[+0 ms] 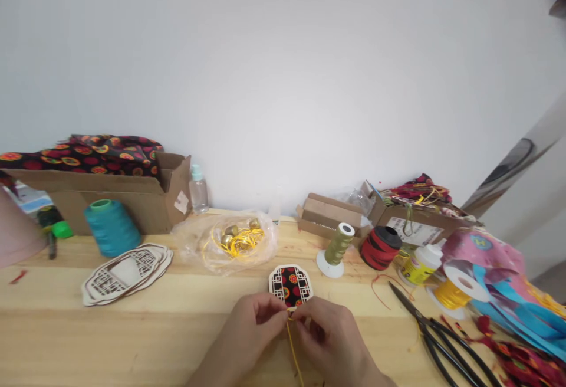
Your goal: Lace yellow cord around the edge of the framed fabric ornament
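A small wooden fretwork plaque (290, 285) backed with dark flowered fabric lies on the table in front of me. At its near edge my left hand (260, 325) pinches a thin yellow cord (292, 348). My right hand (325, 331) is closed on the same cord, fingertips close to those of the left. The cord's loose end trails down toward the table's near side. Fingers hide the exact spot where cord and plaque meet.
Left are stacked wooden frames (128, 272), a teal thread cone (111, 228) and a fabric-filled box (177, 189). A plastic bag (190, 239) holds bells on yellow cord. Right stand a green spool (339, 245), red cord spool (381, 248), glue bottle (420, 266), yellow spool (455, 292) and black scissors (427, 322).
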Available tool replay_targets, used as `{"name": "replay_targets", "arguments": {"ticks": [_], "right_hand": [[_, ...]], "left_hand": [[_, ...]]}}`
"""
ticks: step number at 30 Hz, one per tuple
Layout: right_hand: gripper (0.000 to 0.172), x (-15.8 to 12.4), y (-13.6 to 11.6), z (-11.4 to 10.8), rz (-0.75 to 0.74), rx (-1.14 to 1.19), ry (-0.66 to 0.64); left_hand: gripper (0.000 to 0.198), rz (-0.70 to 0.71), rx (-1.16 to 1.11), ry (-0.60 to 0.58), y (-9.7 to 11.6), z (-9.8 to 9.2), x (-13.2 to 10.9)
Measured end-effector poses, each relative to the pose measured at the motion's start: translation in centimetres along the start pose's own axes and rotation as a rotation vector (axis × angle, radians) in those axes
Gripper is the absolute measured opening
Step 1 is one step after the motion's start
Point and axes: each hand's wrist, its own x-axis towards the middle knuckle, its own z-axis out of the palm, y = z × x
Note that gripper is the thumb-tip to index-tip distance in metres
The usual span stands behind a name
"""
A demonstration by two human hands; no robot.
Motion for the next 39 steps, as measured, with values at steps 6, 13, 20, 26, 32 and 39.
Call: {"name": "replay_targets", "arguments": {"ticks": [6, 13, 20, 26, 32, 39], "right_hand": [[0.014, 0.09, -0.06, -0.18, 0.009, 0.017, 0.006], [0.015, 0.08, -0.16, -0.06, 0.100, 0.066, -0.023], [0.014, 0.13, -0.31, -0.02, 0.138, 0.082, -0.012], [0.015, 0.01, -0.24, 0.09, 0.134, 0.072, -0.035], [0.016, -0.06, -0.20, 0.12, 0.089, 0.066, -0.039], [0.020, 0.17, -0.56, -0.32, 0.071, 0.081, -0.066]], "left_hand": [[0.015, 0.028, 0.012, -0.007, 0.17, -0.23, -0.14], [0.012, 0.084, 0.097, -0.039, 0.51, -0.13, -0.40], [0.011, 0.091, 0.014, -0.070, 0.13, -0.24, -0.21], [0.010, 0.077, 0.027, -0.041, 0.23, -0.20, -0.14], [0.009, 0.081, 0.039, -0.002, 0.67, -0.06, -0.24], [0.010, 0.060, 0.017, -0.025, 0.34, -0.18, -0.26]]}}
